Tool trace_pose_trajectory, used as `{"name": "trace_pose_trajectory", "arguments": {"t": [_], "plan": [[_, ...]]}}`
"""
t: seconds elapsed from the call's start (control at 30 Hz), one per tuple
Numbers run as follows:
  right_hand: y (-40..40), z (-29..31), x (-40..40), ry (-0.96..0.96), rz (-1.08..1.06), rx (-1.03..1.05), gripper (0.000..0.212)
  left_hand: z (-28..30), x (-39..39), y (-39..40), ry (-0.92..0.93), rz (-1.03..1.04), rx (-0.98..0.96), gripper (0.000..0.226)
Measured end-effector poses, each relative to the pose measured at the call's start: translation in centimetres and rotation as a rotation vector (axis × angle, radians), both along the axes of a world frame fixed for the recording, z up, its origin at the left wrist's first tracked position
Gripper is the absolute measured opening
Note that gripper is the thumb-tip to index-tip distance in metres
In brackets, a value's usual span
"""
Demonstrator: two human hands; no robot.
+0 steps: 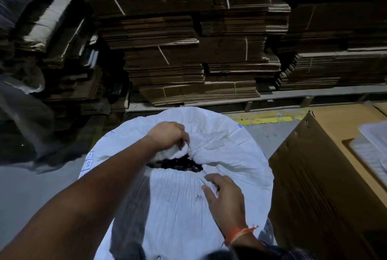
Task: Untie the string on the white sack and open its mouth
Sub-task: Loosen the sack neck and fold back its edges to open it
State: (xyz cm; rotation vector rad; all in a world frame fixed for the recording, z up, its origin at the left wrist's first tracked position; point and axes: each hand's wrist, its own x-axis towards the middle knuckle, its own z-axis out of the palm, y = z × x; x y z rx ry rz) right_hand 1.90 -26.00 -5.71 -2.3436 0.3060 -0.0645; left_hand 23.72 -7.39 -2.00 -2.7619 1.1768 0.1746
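A big white woven sack (228,140) stands upright in front of me and fills the lower middle of the view. Its mouth (178,164) is gathered but parted into a dark slit, and dark contents show inside. My left hand (167,136) grips a bunch of the sack's fabric at the far left edge of the slit. My right hand (225,194) lies on the near side of the sack, its fingertips pinching fabric at the right end of the slit. I cannot make out a string.
Tall stacks of flattened cardboard (188,50) on a pallet rise behind the sack. A large brown carton (314,176) stands close on the right, with clear plastic trays (374,144) on top. Plastic-wrapped bundles (25,102) sit at the left. Grey floor (31,192) lies at the lower left.
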Motion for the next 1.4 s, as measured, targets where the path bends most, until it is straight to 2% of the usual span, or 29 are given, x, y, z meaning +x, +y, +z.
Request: {"name": "trace_pose_trajectory", "arguments": {"t": [0.2,0.37,0.47,0.63,0.97,1.17,1.2,1.27,1.33,1.4], "plan": [[-2.1,1.6,-2.9,0.103,-0.002,0.010,0.012,0.1,1.4,-0.1,-0.092,0.268,-0.128,0.029],[-4.1,1.9,-4.7,0.181,0.011,-0.018,0.006,1.1,2.7,-0.6,-0.251,0.387,-0.109,0.023],[-5.2,1.7,-5.5,0.266,0.072,-0.086,0.004,1.3,3.5,-1.2,-0.276,0.450,-0.102,0.023],[-5.7,1.7,-5.6,0.402,0.119,-0.148,0.013,0.7,4.3,-1.4,-0.217,0.559,-0.147,0.023],[-5.2,1.1,-5.1,0.394,0.060,-0.165,0.011,-0.3,4.3,0.1,-0.110,0.608,-0.264,0.035],[-4.9,1.2,-5.1,0.295,0.068,-0.124,0.010,0.1,3.9,0.4,0.054,0.559,-0.343,0.053],[-4.9,1.4,-5.1,0.251,0.072,-0.095,0.011,0.5,3.7,0.7,0.086,0.581,-0.409,0.055],[-4.9,2.2,-4.7,0.087,0.057,-0.002,0.015,1.8,2.6,1.8,0.078,0.668,-0.668,0.052],[-5.0,3.4,-3.7,-0.100,0.033,0.084,0.018,3.4,0.8,3.8,-0.050,0.818,-0.935,0.043],[-5.1,4.6,-1.6,-0.224,0.036,0.119,0.019,4.0,-2.2,6.6,-0.206,1.026,-1.041,0.032]]}}
